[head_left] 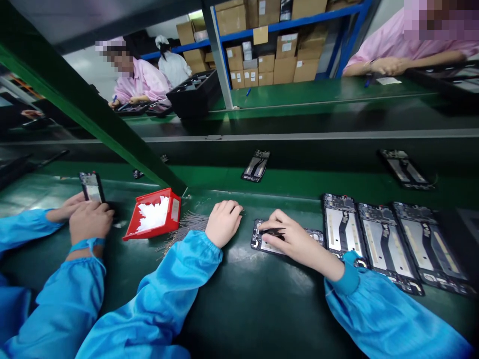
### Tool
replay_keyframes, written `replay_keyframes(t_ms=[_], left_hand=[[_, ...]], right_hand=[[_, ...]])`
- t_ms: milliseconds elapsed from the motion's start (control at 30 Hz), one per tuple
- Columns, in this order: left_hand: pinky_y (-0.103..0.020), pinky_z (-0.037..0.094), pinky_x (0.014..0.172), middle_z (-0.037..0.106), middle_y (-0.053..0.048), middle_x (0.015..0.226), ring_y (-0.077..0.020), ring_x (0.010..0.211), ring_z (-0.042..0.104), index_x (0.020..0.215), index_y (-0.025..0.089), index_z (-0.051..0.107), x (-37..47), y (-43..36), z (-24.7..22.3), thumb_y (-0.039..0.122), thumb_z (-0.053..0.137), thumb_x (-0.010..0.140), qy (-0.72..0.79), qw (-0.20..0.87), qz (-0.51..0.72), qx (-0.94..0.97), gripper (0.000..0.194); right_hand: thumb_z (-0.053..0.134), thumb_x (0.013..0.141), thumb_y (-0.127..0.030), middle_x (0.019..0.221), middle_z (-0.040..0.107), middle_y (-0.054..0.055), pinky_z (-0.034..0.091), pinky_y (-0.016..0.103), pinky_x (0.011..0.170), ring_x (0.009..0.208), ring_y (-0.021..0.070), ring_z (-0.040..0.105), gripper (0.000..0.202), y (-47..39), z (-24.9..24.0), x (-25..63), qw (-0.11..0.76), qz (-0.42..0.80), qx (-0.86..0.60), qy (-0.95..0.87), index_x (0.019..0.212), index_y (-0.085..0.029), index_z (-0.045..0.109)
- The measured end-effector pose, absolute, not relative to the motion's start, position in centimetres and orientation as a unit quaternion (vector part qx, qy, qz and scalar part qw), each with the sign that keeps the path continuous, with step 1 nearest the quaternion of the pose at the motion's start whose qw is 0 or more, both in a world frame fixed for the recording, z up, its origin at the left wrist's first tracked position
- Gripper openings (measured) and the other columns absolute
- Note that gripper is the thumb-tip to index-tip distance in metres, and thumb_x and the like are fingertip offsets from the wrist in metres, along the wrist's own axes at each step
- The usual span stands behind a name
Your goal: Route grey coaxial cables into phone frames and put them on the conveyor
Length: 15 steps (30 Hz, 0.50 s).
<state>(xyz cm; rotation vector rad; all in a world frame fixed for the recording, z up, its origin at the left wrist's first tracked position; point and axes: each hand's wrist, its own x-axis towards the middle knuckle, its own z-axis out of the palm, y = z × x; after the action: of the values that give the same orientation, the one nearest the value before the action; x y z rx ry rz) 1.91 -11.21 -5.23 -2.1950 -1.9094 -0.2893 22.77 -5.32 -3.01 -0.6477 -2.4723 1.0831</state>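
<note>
My left hand point(224, 223) rests at the right end of a bundle of thin grey cables point(190, 225). Its fingers are bent down and together, and whatever is under them is hidden. In my right hand point(295, 244) is a pair of black tweezers point(275, 232), held low over an opened phone point(258, 239). That phone lies crosswise on the green bench, partly covered by the hand. To its right, several opened phones point(342, 224) lie side by side, showing circuit boards and dark ribbon cables.
A red bin point(174, 212) of white pieces stands left of the cables. Beside it, a co-worker's hands point(92, 222) hold another phone point(92, 185). Opened phones point(256, 165) lie on the strip behind the bench. A green post point(112, 134) slants across the left.
</note>
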Motion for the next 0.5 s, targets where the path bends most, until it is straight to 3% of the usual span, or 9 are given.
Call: replay_keyframes(t_ms=[167, 333, 500], left_hand=[[-0.033, 0.039, 0.073, 0.057, -0.005, 0.087, -0.0183, 0.082, 0.049, 0.079, 0.017, 0.056, 1.6, -11.0, -4.7, 0.021, 0.043, 0.086, -0.642, 0.106, -0.124, -0.749, 0.015], [-0.028, 0.043, 0.075, 0.057, -0.005, 0.082, -0.0134, 0.08, 0.052, 0.083, 0.017, 0.054, 4.5, -13.6, -1.3, 0.022, 0.034, 0.089, -0.579, -0.028, -0.277, -0.766, 0.021], [-0.027, 0.043, 0.065, 0.055, -0.004, 0.074, -0.013, 0.069, 0.05, 0.079, 0.018, 0.056, 6.4, -15.9, -1.3, 0.023, 0.035, 0.088, -0.569, -0.076, -0.212, -0.791, 0.023]], right_hand=[[0.045, 0.085, -0.025, 0.09, 0.054, 0.004, 0.042, 0.026, 0.08, 0.085, 0.0127, 0.054, 0.016, -5.7, -4.8, 21.8, 0.256, 0.461, -0.247, -0.814, 0.087, -0.019, 0.06], [0.046, 0.084, -0.021, 0.095, 0.057, 0.005, 0.043, 0.029, 0.082, 0.09, 0.0143, 0.055, 0.016, -5.7, -6.0, 21.4, 0.263, 0.466, -0.248, -0.808, 0.093, -0.018, 0.059], [0.046, 0.082, -0.023, 0.096, 0.06, 0.005, 0.043, 0.029, 0.083, 0.091, 0.0151, 0.056, 0.016, -5.9, -5.8, 21.6, 0.262, 0.459, -0.278, -0.802, 0.093, -0.018, 0.057]])
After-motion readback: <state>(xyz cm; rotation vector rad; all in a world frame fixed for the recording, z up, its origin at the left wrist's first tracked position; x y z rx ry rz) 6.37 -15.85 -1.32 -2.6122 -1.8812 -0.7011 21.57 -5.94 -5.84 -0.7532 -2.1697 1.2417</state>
